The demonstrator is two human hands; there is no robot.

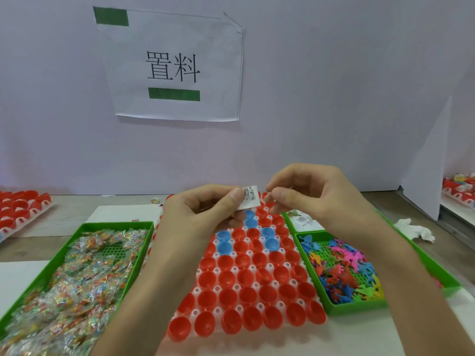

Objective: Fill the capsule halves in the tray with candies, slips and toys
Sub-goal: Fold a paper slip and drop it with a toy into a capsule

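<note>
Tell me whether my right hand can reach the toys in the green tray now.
Probably yes: the right hand hangs just beyond the toys, which lie uncovered in their green tray, with nothing between.

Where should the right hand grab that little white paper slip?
Pinch the slip by its free upper right corner, coming from the right. It is thin and flat, and the left hand covers its lower left.

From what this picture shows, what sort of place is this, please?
Most likely a hand-packing station in a small factory. A white tray holds rows of red and blue capsule halves, green bins beside it hold wrapped candies and plastic toys, and a printed sign hangs on the partition.
</note>
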